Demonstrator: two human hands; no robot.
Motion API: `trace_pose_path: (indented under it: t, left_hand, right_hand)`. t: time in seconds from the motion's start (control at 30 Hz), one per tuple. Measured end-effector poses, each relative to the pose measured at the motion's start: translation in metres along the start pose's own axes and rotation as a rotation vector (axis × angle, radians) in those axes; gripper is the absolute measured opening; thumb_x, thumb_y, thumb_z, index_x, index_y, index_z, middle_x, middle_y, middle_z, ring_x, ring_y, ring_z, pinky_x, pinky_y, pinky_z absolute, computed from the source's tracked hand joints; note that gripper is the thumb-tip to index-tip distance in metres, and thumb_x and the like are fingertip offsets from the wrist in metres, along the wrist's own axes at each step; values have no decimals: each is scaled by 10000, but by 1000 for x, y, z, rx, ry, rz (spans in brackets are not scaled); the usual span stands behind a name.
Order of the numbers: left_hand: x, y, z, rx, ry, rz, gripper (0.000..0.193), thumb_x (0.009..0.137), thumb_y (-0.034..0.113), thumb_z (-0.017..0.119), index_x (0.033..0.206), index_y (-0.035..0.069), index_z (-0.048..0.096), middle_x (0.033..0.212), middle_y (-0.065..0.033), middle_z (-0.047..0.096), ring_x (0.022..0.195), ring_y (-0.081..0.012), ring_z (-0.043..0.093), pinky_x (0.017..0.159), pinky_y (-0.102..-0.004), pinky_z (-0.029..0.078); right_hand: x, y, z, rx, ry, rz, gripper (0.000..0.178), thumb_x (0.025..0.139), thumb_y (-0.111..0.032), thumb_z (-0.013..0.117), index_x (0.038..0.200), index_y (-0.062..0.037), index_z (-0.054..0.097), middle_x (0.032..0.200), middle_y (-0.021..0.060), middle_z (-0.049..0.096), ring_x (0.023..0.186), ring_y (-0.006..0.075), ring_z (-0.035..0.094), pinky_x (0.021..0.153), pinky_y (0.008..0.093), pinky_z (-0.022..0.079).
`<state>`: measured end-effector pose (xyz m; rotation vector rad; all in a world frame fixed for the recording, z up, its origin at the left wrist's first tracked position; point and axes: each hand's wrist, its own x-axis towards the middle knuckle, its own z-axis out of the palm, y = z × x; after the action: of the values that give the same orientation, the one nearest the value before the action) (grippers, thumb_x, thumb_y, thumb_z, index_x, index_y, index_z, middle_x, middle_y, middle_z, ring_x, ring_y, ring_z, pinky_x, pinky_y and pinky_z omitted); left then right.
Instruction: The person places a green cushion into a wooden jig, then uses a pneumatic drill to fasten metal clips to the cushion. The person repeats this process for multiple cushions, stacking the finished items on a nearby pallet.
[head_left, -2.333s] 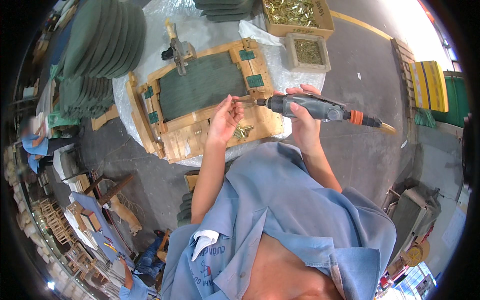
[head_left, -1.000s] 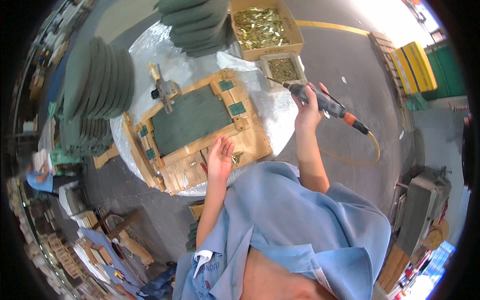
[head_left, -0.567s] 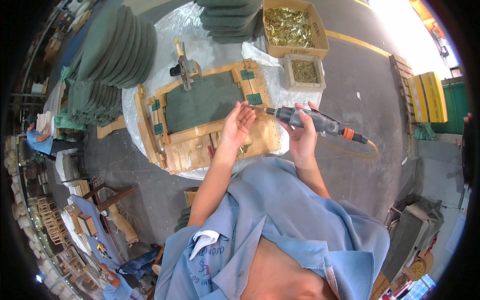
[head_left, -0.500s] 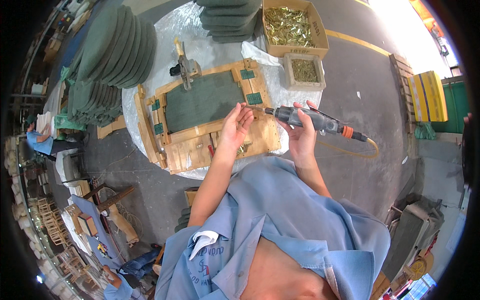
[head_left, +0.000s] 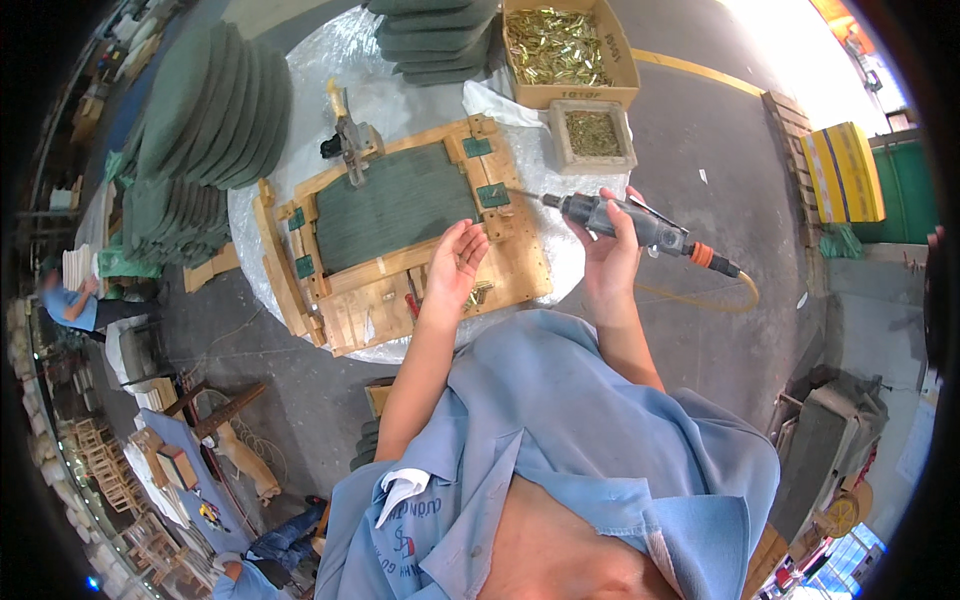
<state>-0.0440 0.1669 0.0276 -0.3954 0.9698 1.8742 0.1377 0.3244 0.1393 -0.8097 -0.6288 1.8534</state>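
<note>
In my right hand (head_left: 610, 260) is a grey air-powered drill (head_left: 640, 226) with an orange collar. Its long thin bit (head_left: 525, 194) points left above the wooden jig. My left hand (head_left: 460, 262) is over the jig's near edge, palm up, fingers loosely curled and apart; I make out nothing in it. The wooden jig (head_left: 400, 287) frames a dark green board (head_left: 395, 205) with a curved edge. A metal toggle clamp (head_left: 350, 145) with a yellow handle rests on the board's far side. Small brass-coloured fittings (head_left: 478, 294) and a red-handled tool (head_left: 411, 303) lie near my left wrist.
Stacks of dark green boards (head_left: 205, 110) stand at the left and a further stack (head_left: 435, 35) at the back. A cardboard box (head_left: 575, 95) of brass-coloured fittings sits beside a smaller tray (head_left: 630, 150). A yellow hose (head_left: 700, 306) trails from the drill. Another person (head_left: 70, 300) is far left.
My left hand has drawn back from the drill bit toward me and no longer touches its tip. The drill stays in my right hand, and the view has shifted slightly.
</note>
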Motion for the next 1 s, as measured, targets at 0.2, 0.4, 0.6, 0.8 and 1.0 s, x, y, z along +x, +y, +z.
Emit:
trace_pose_path:
  t: [0.2, 0.4, 0.6, 0.8, 1.0]
  left_hand:
    - [5, -8, -18, 37, -27, -43, 239, 1034, 146, 679, 1244, 32, 684, 1149, -95, 742, 1073, -218, 719, 1002, -365, 616]
    - [-3, -11, -15, 81, 0, -80, 262, 1036, 157, 705, 1269, 40, 682, 1142, -86, 744, 1038, -204, 727, 955, -342, 627]
    - [-13, -4, -7, 260, -67, 86, 177, 1011, 199, 783, 1125, 68, 748, 1024, -81, 774, 832, -146, 734, 683, -270, 611]
    - [-23, 22, 14, 578, -51, 269, 134, 990, 156, 808, 1061, 53, 760, 939, -50, 770, 681, -76, 651, 533, -222, 462]
    - [-25, 28, 18, 878, -35, 578, 50, 967, 56, 802, 995, 20, 780, 813, 48, 701, 598, 21, 430, 524, -198, 337]
  right_hand:
    - [71, -3, -14, -44, 128, -356, 608, 971, -76, 721, 1503, -177, 445, 1405, 163, 573, 1232, 333, 648, 1033, 614, 602]
    - [133, 21, -57, -630, 204, -667, 556, 885, -34, 845, 1364, -11, 564, 1228, 154, 696, 1128, 229, 686, 1021, 366, 561]
    - [89, 21, -35, -498, 102, -728, 577, 924, -7, 793, 1416, -14, 491, 1290, 189, 659, 1205, 268, 676, 1049, 391, 583]
    - [28, -3, 3, -191, -151, -273, 539, 955, -10, 687, 1441, -97, 470, 1273, 158, 658, 1218, 418, 699, 969, 550, 646]
    - [-5, -12, 21, -72, -313, -24, 558, 898, 16, 726, 1399, -44, 487, 1195, 155, 681, 1128, 324, 718, 1075, 555, 592]
